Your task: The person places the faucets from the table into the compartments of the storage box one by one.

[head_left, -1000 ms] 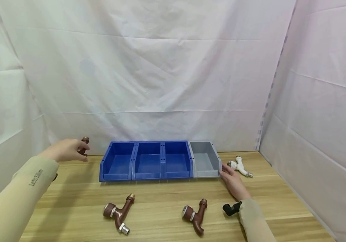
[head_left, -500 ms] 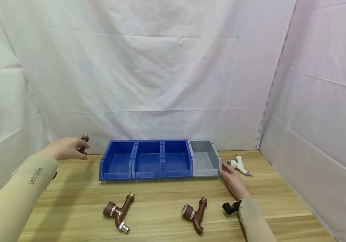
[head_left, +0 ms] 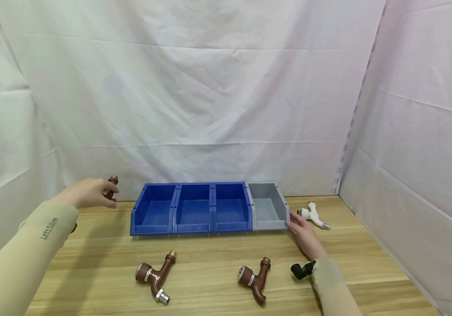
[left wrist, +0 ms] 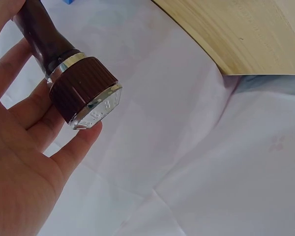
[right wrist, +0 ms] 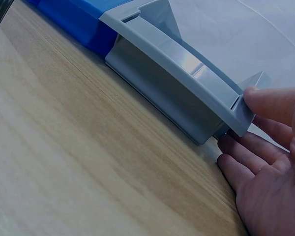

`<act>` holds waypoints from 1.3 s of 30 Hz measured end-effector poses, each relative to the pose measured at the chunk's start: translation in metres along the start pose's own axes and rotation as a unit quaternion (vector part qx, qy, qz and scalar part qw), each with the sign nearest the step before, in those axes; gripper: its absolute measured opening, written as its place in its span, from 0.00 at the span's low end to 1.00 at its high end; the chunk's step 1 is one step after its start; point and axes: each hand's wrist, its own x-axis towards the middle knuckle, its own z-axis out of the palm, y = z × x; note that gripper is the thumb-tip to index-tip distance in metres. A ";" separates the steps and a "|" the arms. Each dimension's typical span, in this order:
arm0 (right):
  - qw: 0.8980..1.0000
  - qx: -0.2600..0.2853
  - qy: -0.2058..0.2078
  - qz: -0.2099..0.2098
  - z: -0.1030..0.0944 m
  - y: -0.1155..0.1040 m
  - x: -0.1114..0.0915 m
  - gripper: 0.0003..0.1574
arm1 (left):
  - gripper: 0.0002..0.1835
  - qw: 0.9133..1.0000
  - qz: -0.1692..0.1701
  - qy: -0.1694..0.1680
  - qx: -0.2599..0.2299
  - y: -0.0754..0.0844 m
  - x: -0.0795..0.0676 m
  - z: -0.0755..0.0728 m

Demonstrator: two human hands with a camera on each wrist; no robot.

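Holding a brown faucet (left wrist: 83,86) aloft, left of the row of bins (head_left: 192,228), perhaps to clear the table (head_left: 210,256), and steadying the grey bin (head_left: 271,225) at the row's right end, seemingly against sliding. Clasping the faucet in curled fingers of the left hand (head_left: 85,193); pinching the grey bin's front corner with the right hand (head_left: 306,239), thumb on its rim, other fingers at its outer side.

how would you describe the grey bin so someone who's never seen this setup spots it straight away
Look toward the back of the wooden table, where a row of four open bins stands before a white cloth. Go to the row's right end, where the person's right hand holds a front corner. That is the grey bin; its three neighbours are all blue.
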 end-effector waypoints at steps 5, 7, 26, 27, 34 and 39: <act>1.000 0.005 0.002 -0.006 0.000 0.000 0.000 0.36 | 0.33 1.000 0.002 0.002 0.001 0.002 0.001 -0.001; 1.000 0.003 0.002 -0.008 0.000 0.000 0.000 0.36 | 0.33 1.000 0.001 0.002 0.000 0.003 0.001 -0.001; 1.000 0.013 -0.003 -0.008 0.001 -0.002 -0.001 0.37 | 0.33 1.000 -0.009 -0.013 -0.003 0.012 0.008 -0.006; 1.000 0.012 -0.005 -0.007 0.000 -0.002 0.000 0.37 | 0.33 1.000 -0.009 -0.014 -0.003 0.013 0.008 -0.006; 1.000 0.002 -0.005 -0.010 0.000 0.001 0.000 0.37 | 0.33 1.000 -0.009 -0.012 -0.001 0.015 0.010 -0.006; 1.000 0.003 -0.005 -0.013 -0.001 0.002 0.000 0.37 | 0.33 1.000 -0.005 -0.013 -0.007 0.017 0.012 -0.004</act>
